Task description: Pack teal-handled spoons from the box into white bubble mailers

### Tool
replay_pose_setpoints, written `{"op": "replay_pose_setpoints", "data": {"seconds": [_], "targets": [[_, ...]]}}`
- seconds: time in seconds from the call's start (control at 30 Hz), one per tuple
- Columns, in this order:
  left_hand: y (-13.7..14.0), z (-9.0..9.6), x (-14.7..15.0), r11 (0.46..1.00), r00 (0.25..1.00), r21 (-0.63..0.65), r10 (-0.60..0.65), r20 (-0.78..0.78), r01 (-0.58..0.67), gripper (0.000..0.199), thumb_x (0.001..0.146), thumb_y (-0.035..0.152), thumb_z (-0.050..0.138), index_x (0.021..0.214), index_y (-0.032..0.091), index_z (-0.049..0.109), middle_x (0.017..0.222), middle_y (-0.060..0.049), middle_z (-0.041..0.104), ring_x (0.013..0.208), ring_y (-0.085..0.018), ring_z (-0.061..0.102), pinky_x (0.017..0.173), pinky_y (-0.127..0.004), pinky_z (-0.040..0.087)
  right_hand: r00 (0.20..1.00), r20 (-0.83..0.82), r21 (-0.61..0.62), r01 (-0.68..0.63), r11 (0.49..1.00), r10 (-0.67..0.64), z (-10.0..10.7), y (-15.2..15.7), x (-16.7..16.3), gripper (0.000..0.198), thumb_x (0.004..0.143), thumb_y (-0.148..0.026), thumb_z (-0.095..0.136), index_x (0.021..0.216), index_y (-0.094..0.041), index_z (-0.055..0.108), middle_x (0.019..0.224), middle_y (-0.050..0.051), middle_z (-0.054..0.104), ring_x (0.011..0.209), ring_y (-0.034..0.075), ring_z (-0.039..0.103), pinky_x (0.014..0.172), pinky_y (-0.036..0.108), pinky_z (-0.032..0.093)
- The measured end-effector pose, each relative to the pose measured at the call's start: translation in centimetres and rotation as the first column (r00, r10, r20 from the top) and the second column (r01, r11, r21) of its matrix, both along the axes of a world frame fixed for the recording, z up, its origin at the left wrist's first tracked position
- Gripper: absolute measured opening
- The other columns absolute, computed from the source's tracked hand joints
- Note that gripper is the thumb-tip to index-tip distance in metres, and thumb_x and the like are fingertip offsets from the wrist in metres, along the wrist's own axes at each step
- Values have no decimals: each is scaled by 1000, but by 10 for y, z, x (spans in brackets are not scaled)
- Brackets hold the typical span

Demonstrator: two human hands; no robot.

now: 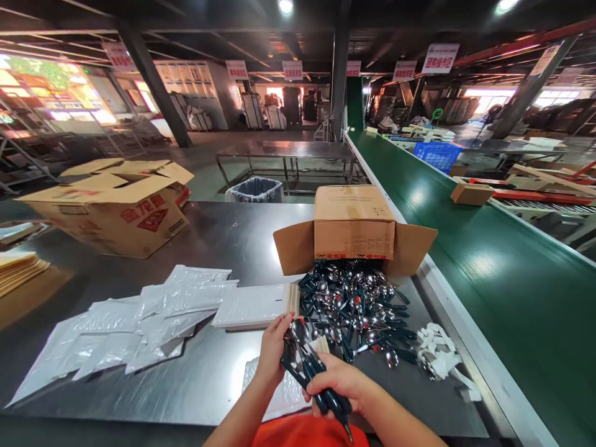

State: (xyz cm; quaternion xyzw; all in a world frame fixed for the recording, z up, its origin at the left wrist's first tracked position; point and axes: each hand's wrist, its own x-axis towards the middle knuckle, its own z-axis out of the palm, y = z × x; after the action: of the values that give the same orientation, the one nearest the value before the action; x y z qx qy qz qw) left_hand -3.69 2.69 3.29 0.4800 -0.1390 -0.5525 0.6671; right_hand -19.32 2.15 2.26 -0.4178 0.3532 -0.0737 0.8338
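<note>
My left hand (274, 347) is closed around the metal bowl ends of several spoons (300, 332) with dark handles. Lower down, my right hand (342, 382) wraps the dark handles of the same bunch. Under and beside my hands lies a white padded envelope (286, 394), partly covered by my left forearm. Just beyond them, a heap of loose spoons (356, 304) spills from an open carton (354, 220) tipped on its side. A stack of white envelopes (254, 304) sits left of the heap, near my left hand.
White padded envelopes (153, 313) are spread over the metal table (209, 385) at left. A large carton (116, 211) stands behind them. White paper strips (444, 354) lie right of the spoons. A green conveyor belt (488, 267) borders the table's right side, carrying a small brown box (471, 193).
</note>
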Motion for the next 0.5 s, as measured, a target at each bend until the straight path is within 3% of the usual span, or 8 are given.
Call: {"op": "replay_pose_setpoints", "data": {"seconds": [0.07, 0.17, 0.27, 0.33, 0.4, 0.5], "targets": [[0, -3, 1, 1000, 997, -22, 2, -82, -4, 49, 59, 31, 83, 101, 12, 67, 88, -8, 77, 71, -20, 70, 60, -27, 54, 1000, -15, -11, -8, 1000, 8, 3, 0, -1, 69, 46, -23, 74, 109, -20, 45, 62, -3, 65, 41, 12, 58, 41, 13, 36], [1, -3, 0, 999, 985, -38, -24, -169, 18, 36, 72, 19, 72, 107, 13, 64, 103, -11, 76, 79, -22, 73, 66, -31, 59, 999, 5, 22, -33, 999, 33, 3, -2, -1, 71, 45, -24, 75, 108, -21, 43, 62, -2, 67, 38, 11, 56, 41, 14, 37], [2, 4, -6, 998, 978, -24, -58, -201, 54, 18, 89, 21, 57, 104, 13, 62, 98, -12, 76, 80, -23, 74, 68, -33, 61, 996, 47, 73, -75, 995, 72, -3, -5, -1, 71, 48, -29, 74, 110, -21, 41, 65, 1, 69, 37, 13, 57, 40, 15, 36], [2, 9, -10, 998, 974, 14, -54, -220, 58, 23, 97, 32, 47, 100, 14, 60, 92, -12, 76, 74, -23, 74, 67, -35, 61, 994, 80, 75, -86, 993, 80, -7, -5, 0, 71, 50, -32, 74, 112, -21, 39, 65, 2, 70, 38, 14, 59, 40, 15, 37], [0, 13, -12, 997, 978, 58, -35, -206, 48, 30, 99, 37, 42, 97, 14, 60, 90, -12, 76, 68, -21, 73, 63, -34, 61, 991, 104, 67, -96, 993, 89, -11, -6, 0, 73, 51, -32, 75, 113, -20, 38, 65, 3, 70, 41, 16, 61, 40, 15, 37], [-4, 16, -11, 996, 978, 79, -15, -206, 32, 23, 97, 27, 46, 101, 12, 62, 89, -12, 76, 67, -19, 73, 62, -30, 60, 991, 100, 69, -100, 993, 93, -14, -5, 0, 73, 49, -29, 74, 112, -20, 39, 64, 5, 70, 45, 18, 64, 40, 15, 39]]}}
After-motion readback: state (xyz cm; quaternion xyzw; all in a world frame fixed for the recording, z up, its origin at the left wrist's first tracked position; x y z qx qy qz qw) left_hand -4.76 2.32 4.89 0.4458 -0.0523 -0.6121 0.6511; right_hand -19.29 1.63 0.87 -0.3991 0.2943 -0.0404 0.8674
